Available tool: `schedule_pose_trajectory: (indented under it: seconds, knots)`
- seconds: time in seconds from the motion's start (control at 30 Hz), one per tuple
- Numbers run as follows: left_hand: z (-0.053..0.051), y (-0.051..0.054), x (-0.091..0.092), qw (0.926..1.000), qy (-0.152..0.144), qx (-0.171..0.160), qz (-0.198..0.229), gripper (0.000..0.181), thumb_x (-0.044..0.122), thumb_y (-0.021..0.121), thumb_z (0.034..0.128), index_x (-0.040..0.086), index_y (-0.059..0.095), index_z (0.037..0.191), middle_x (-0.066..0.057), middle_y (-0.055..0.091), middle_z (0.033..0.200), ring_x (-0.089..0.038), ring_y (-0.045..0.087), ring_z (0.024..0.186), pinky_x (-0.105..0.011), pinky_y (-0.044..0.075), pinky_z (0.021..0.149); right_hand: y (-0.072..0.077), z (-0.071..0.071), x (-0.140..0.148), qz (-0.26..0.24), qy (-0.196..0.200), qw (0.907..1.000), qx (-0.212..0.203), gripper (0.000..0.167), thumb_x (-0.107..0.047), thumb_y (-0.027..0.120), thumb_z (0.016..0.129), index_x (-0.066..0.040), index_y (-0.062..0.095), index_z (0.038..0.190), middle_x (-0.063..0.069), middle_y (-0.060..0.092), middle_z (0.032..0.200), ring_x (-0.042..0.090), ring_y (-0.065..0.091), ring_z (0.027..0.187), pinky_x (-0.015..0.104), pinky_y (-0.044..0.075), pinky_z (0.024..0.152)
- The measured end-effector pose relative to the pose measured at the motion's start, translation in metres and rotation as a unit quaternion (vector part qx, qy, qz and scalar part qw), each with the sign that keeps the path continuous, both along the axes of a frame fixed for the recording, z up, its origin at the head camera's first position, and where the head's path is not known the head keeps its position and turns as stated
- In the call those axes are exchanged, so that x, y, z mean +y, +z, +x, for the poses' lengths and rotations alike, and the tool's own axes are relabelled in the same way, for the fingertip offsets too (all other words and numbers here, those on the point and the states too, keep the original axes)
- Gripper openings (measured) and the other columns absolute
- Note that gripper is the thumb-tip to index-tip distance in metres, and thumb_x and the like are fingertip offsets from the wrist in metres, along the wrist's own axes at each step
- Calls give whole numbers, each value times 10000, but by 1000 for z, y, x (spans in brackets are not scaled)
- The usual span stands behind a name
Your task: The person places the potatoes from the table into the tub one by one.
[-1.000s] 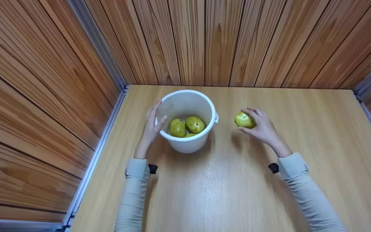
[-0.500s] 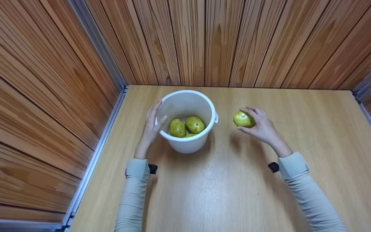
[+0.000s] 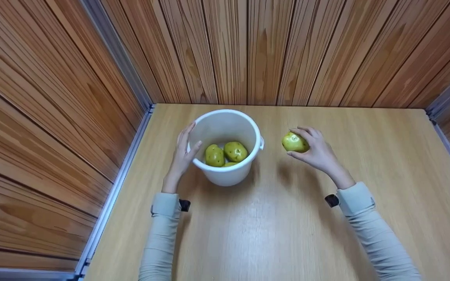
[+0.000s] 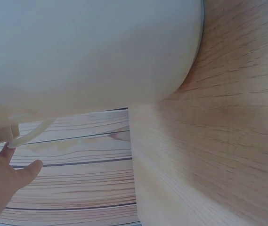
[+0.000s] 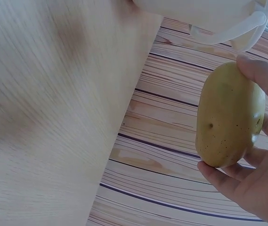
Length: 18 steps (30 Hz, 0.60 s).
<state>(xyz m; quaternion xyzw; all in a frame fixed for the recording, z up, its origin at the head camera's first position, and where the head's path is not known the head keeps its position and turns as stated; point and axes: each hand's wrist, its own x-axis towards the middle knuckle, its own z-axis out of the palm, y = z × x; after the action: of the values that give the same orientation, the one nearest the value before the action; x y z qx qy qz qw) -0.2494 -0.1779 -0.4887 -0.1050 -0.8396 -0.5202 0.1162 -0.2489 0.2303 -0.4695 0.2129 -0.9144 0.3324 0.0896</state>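
Note:
In the head view, a white plastic bucket (image 3: 227, 177) stands on the table. Inside it lie two green-yellow potatoes (image 3: 235, 151) and part of another at the bottom. My left hand (image 3: 181, 158) rests against the bucket's left rim with its fingers and thumb spread. The left wrist view shows its fingers at the bucket's handle lug (image 4: 11, 132) and the thumb stretched out. To the right of the bucket, my right hand (image 3: 316, 152) holds one more potato (image 3: 293, 142) above the table, pinched between thumb and fingers. The right wrist view shows this potato (image 5: 230, 115) upright, with small dark pits.
The light wood table (image 3: 272, 230) reaches to a back wall of wooden planks (image 3: 264, 54). A plank wall (image 3: 41, 136) with a metal rail runs along the left side. A small handle lug (image 3: 262, 143) juts from the bucket's right side.
The potato in my right hand has shifted slightly left and away from me, toward the back wall. My left hand and the bucket have hardly moved.

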Motion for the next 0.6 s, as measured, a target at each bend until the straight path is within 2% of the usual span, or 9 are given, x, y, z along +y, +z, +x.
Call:
schedule_pose_trajectory:
  seconds: [0.13,0.27,0.4,0.6]
  knots:
    - [1,1,1,10000,19,-36,41,646,481,529,875,307,289,1449,27,260,1509,-207,214,1384,-600,220,1062,0,0,0,36,-16,10000,-55,646,-317,759,754,-188,491,1327,137,415,1361,361,387,1213,593,422,880]
    - [1,0,1,10000,14,-62,71,658,505,526,869,315,282,1450,16,248,1513,-209,221,1380,-599,242,1054,0,-1,-1,55,-43,9999,-72,643,-319,760,752,-193,495,1324,132,416,1363,361,386,1214,593,427,875]
    - [2,0,1,9999,28,-66,86,674,554,518,856,325,287,1446,48,253,1506,-197,231,1377,-582,247,1061,2,-1,-1,15,-16,10000,-14,646,-321,758,755,-189,492,1328,139,417,1358,368,385,1215,598,423,876]
    - [1,0,1,9999,-10,-49,89,651,527,518,864,332,291,1443,79,254,1498,-195,227,1377,-588,237,1062,6,-1,-2,4,-1,9999,119,650,-322,759,753,-170,496,1328,149,427,1349,369,393,1205,597,422,873]
